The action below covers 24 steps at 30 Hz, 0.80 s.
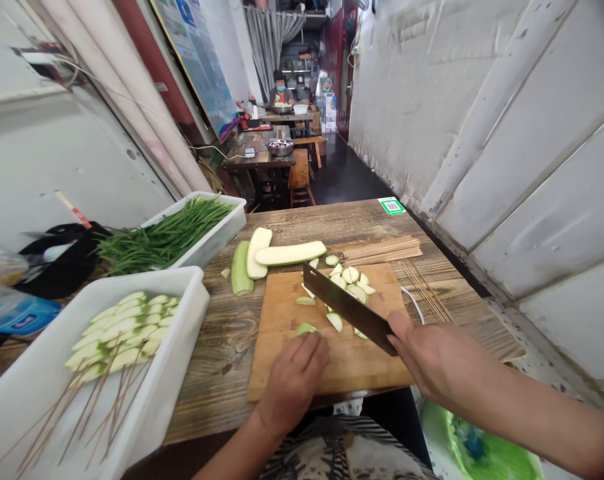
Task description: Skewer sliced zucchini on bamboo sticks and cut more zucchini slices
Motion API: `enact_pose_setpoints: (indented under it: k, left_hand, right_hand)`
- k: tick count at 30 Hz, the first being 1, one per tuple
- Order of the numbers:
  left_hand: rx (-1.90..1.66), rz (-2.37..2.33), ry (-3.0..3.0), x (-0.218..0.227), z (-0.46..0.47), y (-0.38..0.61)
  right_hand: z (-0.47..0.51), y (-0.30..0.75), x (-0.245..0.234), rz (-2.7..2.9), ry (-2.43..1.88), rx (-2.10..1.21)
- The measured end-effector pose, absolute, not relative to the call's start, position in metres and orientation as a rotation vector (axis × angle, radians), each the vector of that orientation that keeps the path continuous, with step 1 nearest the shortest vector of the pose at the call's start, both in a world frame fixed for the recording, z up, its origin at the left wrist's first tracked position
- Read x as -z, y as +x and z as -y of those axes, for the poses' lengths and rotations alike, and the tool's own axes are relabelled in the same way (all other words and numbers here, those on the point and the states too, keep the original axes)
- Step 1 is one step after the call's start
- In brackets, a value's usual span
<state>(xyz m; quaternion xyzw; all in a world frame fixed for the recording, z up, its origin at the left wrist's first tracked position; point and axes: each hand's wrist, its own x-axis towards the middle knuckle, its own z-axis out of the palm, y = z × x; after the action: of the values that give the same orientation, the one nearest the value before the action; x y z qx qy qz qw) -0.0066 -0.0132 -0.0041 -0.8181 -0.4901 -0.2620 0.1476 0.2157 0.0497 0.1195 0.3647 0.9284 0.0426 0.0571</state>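
My right hand (419,350) is wrapped round the handle of a cleaver (349,307), whose dark blade slants over the wooden cutting board (277,360). Under the curled fingers of my left hand (299,367), low on the board, a piece of zucchini (306,328) shows at the fingertips. Cut zucchini pieces (352,277) lie heaped behind the blade, and a loose wedge (335,322) lies in front of it. Beyond the board rest a peeled zucchini length (292,253), another pale length (259,253) and a green-skinned one (241,268).
At left stands a white tub (182,347) with skewered zucchini slices (122,327). Behind it, another tub (235,217) holds green chives (172,233). Bamboo skewers (382,249) lie right of the zucchini. A green bin (502,447) is on the floor. A person (281,93) sits far back.
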Motion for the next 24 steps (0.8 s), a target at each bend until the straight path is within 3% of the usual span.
enact_pose_setpoints:
  k: [13,24]
  left_hand:
    - [0.729,1.335,-2.425,0.018,0.014,-0.040]
    - [0.680,1.369,-2.471,0.027,0.017,-0.046]
  right_hand:
    - [-0.040,0.201,-0.108,-2.744,1.021,0.219]
    - [-0.042,0.196,-0.109,-2.736,0.957,0.168]
